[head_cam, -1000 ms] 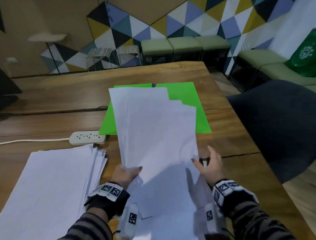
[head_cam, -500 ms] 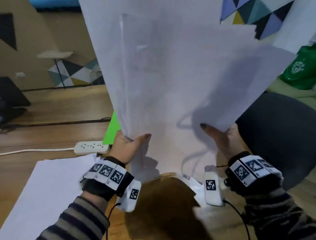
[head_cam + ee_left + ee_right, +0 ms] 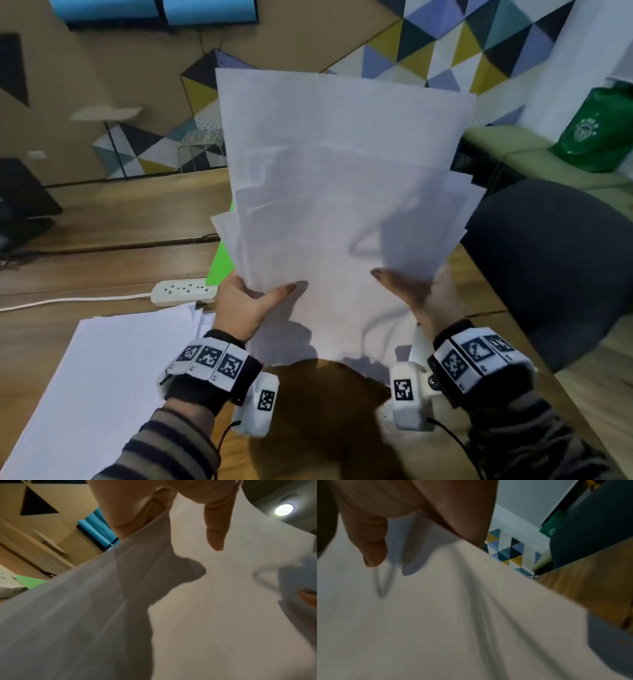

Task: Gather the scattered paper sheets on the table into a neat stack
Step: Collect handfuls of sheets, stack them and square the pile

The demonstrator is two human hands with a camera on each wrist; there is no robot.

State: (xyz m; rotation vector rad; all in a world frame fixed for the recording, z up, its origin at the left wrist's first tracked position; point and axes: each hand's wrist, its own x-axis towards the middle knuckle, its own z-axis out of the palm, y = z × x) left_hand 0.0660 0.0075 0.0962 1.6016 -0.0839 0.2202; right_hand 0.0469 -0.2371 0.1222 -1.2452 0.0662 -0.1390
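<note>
A bundle of several white paper sheets [image 3: 335, 192] stands nearly upright above the table, its edges uneven and fanned. My left hand [image 3: 251, 301] grips its lower left side, thumb in front and fingers behind. My right hand [image 3: 414, 294] grips the lower right side the same way. In the left wrist view the thumb lies on the front of the sheets [image 3: 223, 601]; in the right wrist view the paper [image 3: 436, 615] fills the frame under my thumb. A second stack of white sheets [image 3: 102, 383] lies flat on the wooden table [image 3: 102, 260] at the lower left.
A green sheet [image 3: 221, 263] lies on the table, mostly hidden behind the held bundle. A white power strip [image 3: 185, 291] with its cable sits left of it. A dark chair [image 3: 555, 267] stands at the table's right edge. Green benches and a green bag [image 3: 603, 130] are beyond.
The bundle rose from lying flat on the table to upright between both hands; since half a second ago it has dropped lower and its sheets have slid closer together.
</note>
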